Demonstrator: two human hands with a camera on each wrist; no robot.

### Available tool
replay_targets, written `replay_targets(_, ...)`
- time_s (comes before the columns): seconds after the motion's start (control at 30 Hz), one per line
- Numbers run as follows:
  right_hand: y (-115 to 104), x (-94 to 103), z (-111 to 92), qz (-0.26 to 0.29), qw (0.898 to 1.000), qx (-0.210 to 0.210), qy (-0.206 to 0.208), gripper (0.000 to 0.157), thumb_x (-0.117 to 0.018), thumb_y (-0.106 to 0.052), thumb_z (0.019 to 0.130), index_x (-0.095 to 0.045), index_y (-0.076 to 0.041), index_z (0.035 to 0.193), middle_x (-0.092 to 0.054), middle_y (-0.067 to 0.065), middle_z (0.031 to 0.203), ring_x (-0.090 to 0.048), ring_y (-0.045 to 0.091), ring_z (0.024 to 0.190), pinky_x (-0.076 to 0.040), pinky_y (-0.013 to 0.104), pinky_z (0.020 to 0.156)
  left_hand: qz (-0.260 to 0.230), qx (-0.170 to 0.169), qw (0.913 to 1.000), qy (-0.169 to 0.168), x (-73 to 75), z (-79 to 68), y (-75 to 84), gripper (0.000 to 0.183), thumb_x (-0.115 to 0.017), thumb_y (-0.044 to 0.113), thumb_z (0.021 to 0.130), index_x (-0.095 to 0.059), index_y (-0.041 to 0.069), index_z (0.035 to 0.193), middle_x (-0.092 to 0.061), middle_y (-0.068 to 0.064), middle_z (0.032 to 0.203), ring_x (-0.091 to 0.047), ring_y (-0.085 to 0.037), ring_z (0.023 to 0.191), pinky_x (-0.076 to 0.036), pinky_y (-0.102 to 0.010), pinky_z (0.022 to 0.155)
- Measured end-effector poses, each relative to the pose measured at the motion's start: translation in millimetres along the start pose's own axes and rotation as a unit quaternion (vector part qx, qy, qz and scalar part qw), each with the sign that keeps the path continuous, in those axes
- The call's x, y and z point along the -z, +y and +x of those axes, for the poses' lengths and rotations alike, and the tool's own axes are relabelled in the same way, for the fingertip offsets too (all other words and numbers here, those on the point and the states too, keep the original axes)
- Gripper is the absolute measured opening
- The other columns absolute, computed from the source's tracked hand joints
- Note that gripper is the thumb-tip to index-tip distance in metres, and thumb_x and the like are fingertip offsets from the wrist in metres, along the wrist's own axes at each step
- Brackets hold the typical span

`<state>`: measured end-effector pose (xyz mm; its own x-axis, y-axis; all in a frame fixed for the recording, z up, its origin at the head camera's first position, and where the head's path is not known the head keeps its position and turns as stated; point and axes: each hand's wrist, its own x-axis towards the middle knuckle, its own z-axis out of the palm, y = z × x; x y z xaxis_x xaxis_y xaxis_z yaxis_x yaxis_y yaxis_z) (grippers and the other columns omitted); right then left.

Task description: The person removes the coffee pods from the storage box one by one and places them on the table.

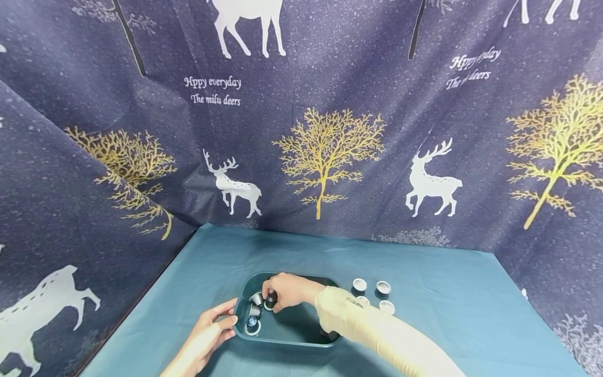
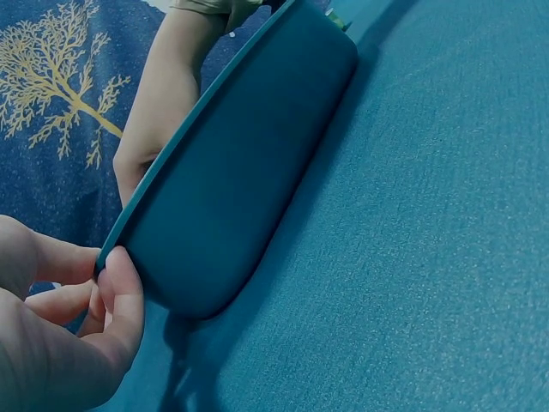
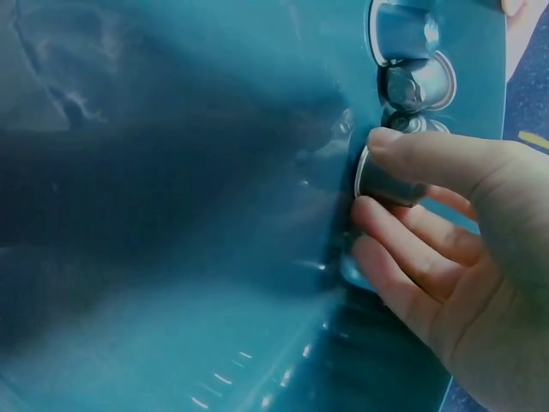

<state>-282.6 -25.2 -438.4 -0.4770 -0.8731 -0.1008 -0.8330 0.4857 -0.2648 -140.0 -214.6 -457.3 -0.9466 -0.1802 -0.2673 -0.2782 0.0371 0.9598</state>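
Item in hand: one dark capsule [image 1: 270,300], a small cup-shaped pod, pinched between thumb and curled fingers of the right hand [image 1: 287,291]. It sits inside the teal tray [image 1: 301,335], at the tray's left end, touching or just above the floor; which one cannot be told. In the right wrist view the capsule [image 3: 388,182] shows a silvery rim on one side and its body runs sideways across the picture, so its axis lies roughly along the tray floor rather than upright; exact tilt is uncertain.

Just beside it, along the same left wall, stand three further capsules [image 1: 254,311] in a short row, one with a blue top.

The left hand [image 1: 209,330] grips the tray's left rim, thumb over the edge and fingers curled against the outer wall. The tray's long axis runs left to right across the teal tablecloth [image 1: 447,314].

To the right of the tray, four silver-topped capsules [image 1: 372,294] rest on the cloth in a loose cluster, partly hidden by the right sleeve [image 1: 377,330].

Behind stands a dark blue backdrop [image 1: 330,104] printed with deer and golden trees.
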Motion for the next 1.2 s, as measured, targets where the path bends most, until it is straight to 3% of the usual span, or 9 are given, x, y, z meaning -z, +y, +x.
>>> replay_targets(0.17, 1, -1.9, 0, -0.026, 1.0, 0.009, 0.003, 0.027, -0.082, -0.019, 0.081, -0.067, -0.022, 0.103, -0.069, -0.009, 0.099, -0.059, -0.001, 0.083, -0.048, 0.013, 0.077, 0.001, -0.002, 1.0, 0.001, 0.2, 0.3, -0.5, 0.052, -0.057, 0.001, 0.092, -0.047, -0.005, 0.143, -0.051, -0.012, 0.116, -0.054, -0.011, 0.077, -0.054, -0.024, 0.066)
replay_targets(0.37, 1, -1.3, -2, -0.029, 1.0, 0.011, -0.003, 0.025, -0.081, -0.02, 0.081, -0.067, -0.022, 0.102, -0.069, -0.01, 0.092, -0.054, -0.001, 0.072, -0.045, 0.012, 0.07, -0.001, -0.002, 1.0, -0.004, -0.3, 0.8, -2.2, 0.052, -0.058, 0.002, 0.093, -0.047, -0.006, 0.143, -0.051, -0.012, 0.116, -0.054, -0.011, 0.077, -0.054, -0.023, 0.066)
replay_targets(0.67, 3, 8.8, -2, 0.003, 1.0, 0.007, -0.001, 0.032, -0.081, -0.018, 0.081, -0.072, -0.021, 0.111, -0.071, -0.008, 0.097, -0.055, -0.002, 0.073, -0.045, 0.01, 0.071, -0.004, -0.004, 1.0, -0.007, -0.7, 0.8, -1.9, 0.053, -0.058, 0.002, 0.093, -0.045, -0.006, 0.144, -0.05, -0.011, 0.117, -0.054, -0.011, 0.077, -0.053, -0.023, 0.067)
replay_targets(0.93, 4, 22.1, -7, 0.022, 0.999, 0.042, 0.006, 0.03, -0.079, -0.016, 0.083, -0.074, -0.018, 0.112, -0.069, -0.008, 0.091, -0.051, -0.003, 0.066, -0.043, 0.009, 0.065, -0.004, -0.001, 0.9999, -0.014, 0.3, 1.5, -3.2, 0.052, -0.056, 0.002, 0.094, -0.044, -0.006, 0.144, -0.049, -0.011, 0.116, -0.053, -0.011, 0.078, -0.053, -0.023, 0.066)
replay_targets(1.2, 6, 30.6, -17, 0.086, 0.995, 0.039, 0.021, 0.028, -0.077, -0.013, 0.085, -0.074, -0.016, 0.112, -0.064, -0.004, 0.094, -0.056, -0.002, 0.075, -0.047, 0.011, 0.07, -0.004, -0.005, 1.0, -0.006, -0.1, 0.7, -1.8, 0.052, -0.057, 0.002, 0.093, -0.047, -0.005, 0.143, -0.049, -0.01, 0.114, -0.055, -0.012, 0.081, -0.053, -0.024, 0.066)
